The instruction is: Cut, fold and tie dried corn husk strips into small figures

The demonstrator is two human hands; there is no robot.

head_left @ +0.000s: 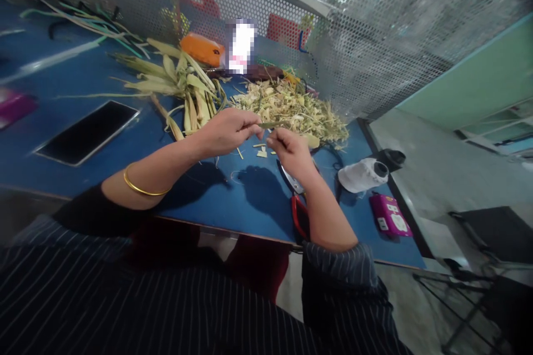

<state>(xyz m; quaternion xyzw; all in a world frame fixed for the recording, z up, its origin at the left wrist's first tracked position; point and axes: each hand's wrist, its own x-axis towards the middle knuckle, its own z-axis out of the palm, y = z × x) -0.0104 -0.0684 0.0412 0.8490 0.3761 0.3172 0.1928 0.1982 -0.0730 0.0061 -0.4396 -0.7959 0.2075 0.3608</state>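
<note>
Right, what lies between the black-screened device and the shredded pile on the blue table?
A bundle of long husks lies between the device and the shredded pile, partly behind the left hand, in the head view.

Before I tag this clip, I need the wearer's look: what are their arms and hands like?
The left hand and right hand are gloveless. A thin gold-coloured bangle circles the left forearm. The dark sleeves have pale pinstripes; the right one has a rolled, greyish cuff.

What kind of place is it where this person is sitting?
Probably a small craft workshop: dried husks and a heap of scraps lie on the blue table, near thread cones.
</note>
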